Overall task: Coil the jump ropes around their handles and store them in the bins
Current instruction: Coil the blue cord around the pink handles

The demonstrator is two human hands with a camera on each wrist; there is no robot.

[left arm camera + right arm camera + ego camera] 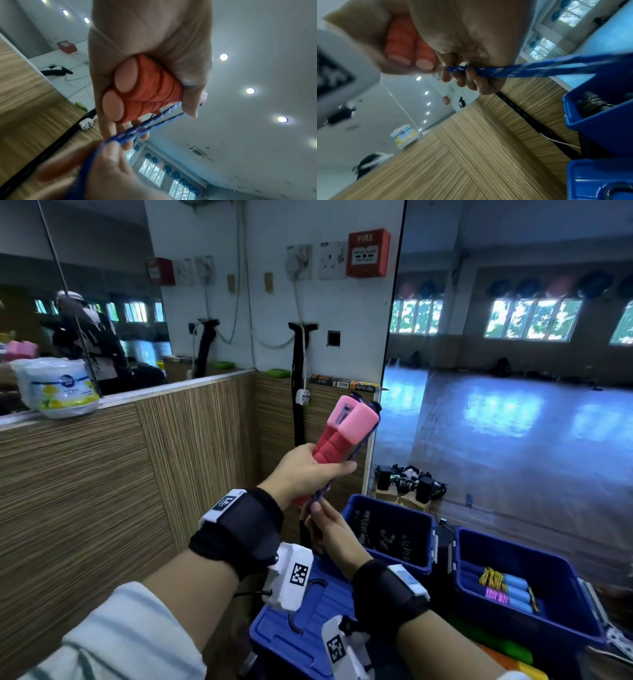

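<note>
My left hand (310, 470) grips a pair of pink-red jump rope handles (342, 429) side by side, raised and tilted up to the right. In the left wrist view the handles (144, 90) show their round end caps. A blue-purple rope (154, 121) runs doubled from the handles down to my right hand (325, 525), just below, which pinches it. In the right wrist view the rope (513, 70) passes taut through my fingers (467, 79). Two open blue bins sit below: the nearer bin (421, 520) holds dark handles, the right bin (579, 618) holds blue-handled coiled ropes.
A closed blue lid (308, 621) lies under my wrists. A wood-grain partition (102, 491) stands at left with a white tub (56, 386) on its ledge. A black strap (298, 392) hangs on the wall. Mirrors flank the wall; chargers and cables (407, 479) lie behind the bins.
</note>
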